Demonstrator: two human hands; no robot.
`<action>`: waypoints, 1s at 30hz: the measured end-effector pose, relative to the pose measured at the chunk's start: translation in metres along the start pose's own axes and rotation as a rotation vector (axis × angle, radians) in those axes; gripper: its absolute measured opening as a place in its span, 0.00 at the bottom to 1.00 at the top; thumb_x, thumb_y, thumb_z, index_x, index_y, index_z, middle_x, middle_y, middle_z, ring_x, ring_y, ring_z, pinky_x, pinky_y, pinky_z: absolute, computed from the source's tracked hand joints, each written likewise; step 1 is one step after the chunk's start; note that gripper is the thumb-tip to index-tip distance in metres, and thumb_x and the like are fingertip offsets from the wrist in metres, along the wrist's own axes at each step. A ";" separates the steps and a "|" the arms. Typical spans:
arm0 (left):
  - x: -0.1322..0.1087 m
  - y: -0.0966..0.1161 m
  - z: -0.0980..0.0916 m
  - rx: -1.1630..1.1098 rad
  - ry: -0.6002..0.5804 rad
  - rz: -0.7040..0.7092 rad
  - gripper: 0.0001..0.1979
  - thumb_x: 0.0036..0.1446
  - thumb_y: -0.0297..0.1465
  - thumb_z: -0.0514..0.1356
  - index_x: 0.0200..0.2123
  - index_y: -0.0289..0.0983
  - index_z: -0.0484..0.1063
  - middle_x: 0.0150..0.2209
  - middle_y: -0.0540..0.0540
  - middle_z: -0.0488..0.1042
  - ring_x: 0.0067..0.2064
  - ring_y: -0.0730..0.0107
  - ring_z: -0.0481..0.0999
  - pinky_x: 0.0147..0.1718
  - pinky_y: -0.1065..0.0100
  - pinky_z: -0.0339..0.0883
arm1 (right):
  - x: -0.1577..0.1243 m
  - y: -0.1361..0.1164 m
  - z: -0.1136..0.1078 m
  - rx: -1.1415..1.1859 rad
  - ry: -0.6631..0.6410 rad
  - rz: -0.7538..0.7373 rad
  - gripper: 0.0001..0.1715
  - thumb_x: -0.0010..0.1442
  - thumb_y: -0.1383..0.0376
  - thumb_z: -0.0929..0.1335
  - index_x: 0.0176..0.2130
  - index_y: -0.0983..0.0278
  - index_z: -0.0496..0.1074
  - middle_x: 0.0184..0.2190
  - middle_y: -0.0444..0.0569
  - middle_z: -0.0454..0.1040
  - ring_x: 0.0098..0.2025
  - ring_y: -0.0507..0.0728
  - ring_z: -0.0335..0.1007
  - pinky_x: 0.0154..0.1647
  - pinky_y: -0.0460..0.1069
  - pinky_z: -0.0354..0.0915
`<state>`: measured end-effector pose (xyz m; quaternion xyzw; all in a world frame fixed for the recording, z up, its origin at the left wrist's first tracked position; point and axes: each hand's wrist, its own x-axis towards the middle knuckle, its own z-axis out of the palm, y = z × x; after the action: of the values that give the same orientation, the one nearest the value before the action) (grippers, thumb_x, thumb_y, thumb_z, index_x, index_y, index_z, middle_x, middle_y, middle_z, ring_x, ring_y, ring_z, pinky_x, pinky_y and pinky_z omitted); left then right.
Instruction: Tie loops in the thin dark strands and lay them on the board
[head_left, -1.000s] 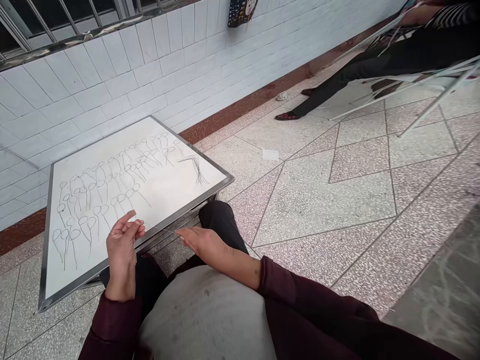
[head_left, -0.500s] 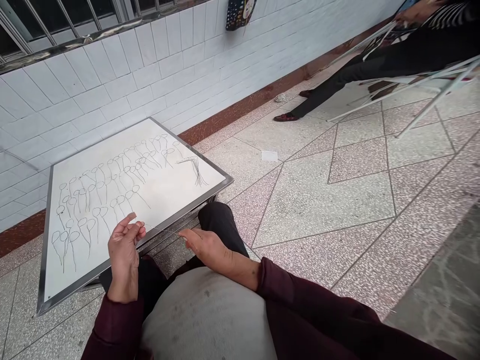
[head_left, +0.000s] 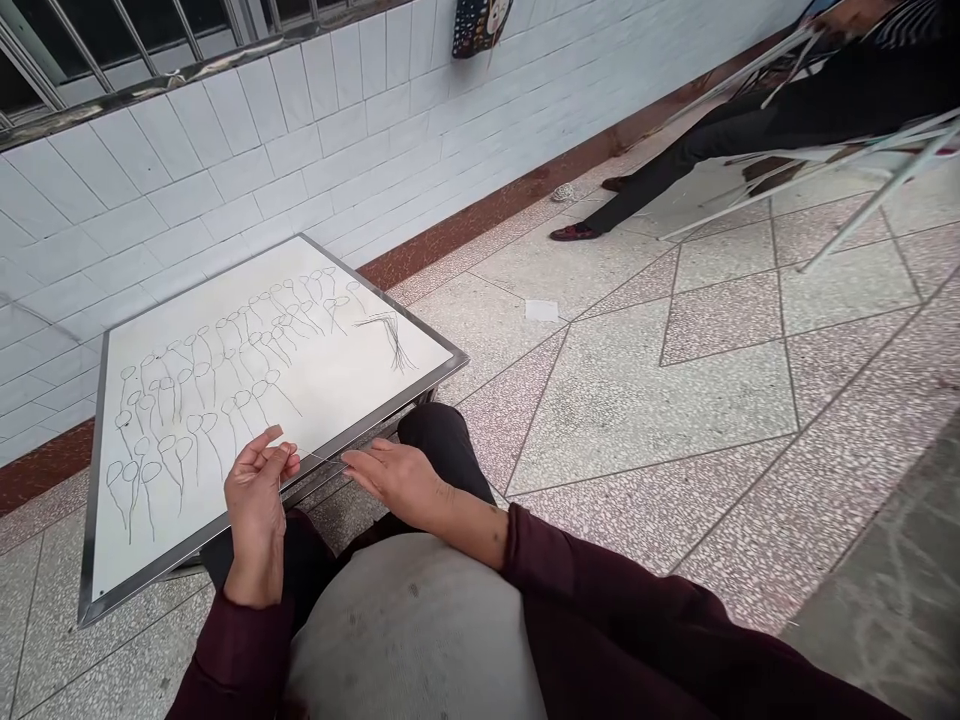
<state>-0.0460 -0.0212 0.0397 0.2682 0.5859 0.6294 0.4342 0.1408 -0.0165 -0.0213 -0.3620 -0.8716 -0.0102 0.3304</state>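
Note:
My left hand (head_left: pixel 256 492) and my right hand (head_left: pixel 397 480) are raised over my lap at the near edge of a low white table (head_left: pixel 420 392). A thin dark strand (head_left: pixel 321 459) runs between them, its ends pinched in the fingertips of both hands. On the table lie several rows of strands bent into small loops (head_left: pixel 210 395). A small bundle of straight dark strands (head_left: pixel 390 335) rests near the table's far right corner.
A white tiled wall (head_left: pixel 300 130) stands behind the table. Another person (head_left: pixel 757 130) sits on a white folding chair (head_left: pixel 862 160) at the far right, feet on the terrazzo floor (head_left: pixel 675 380). A scrap of white paper (head_left: pixel 541 310) lies on the floor.
My right hand has moved left toward my left hand, shortening the stretch of strand between them. My left hand has shifted slightly right.

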 end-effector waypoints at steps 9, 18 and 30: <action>0.004 -0.008 0.000 0.028 -0.020 0.018 0.23 0.38 0.33 0.73 0.40 0.32 0.77 0.24 0.51 0.73 0.27 0.75 0.74 0.30 0.71 0.71 | 0.002 -0.004 0.011 0.005 -0.036 0.112 0.13 0.70 0.62 0.61 0.38 0.64 0.72 0.23 0.44 0.72 0.27 0.51 0.66 0.28 0.46 0.53; 0.006 -0.020 0.003 0.034 -0.021 0.050 0.22 0.40 0.32 0.72 0.42 0.34 0.77 0.25 0.52 0.73 0.28 0.74 0.75 0.33 0.68 0.71 | 0.000 -0.006 0.012 -0.041 -0.063 0.239 0.15 0.67 0.65 0.61 0.30 0.65 0.69 0.19 0.44 0.70 0.21 0.50 0.62 0.24 0.48 0.47; 0.003 -0.020 0.004 0.049 -0.026 0.061 0.21 0.40 0.32 0.72 0.40 0.34 0.77 0.25 0.52 0.72 0.29 0.74 0.75 0.34 0.68 0.71 | -0.001 -0.002 0.014 -0.006 -0.077 0.248 0.17 0.68 0.62 0.61 0.29 0.65 0.68 0.20 0.44 0.70 0.23 0.50 0.63 0.24 0.47 0.47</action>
<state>-0.0395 -0.0180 0.0200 0.3048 0.5869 0.6243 0.4157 0.1317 -0.0153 -0.0325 -0.4682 -0.8321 0.0421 0.2944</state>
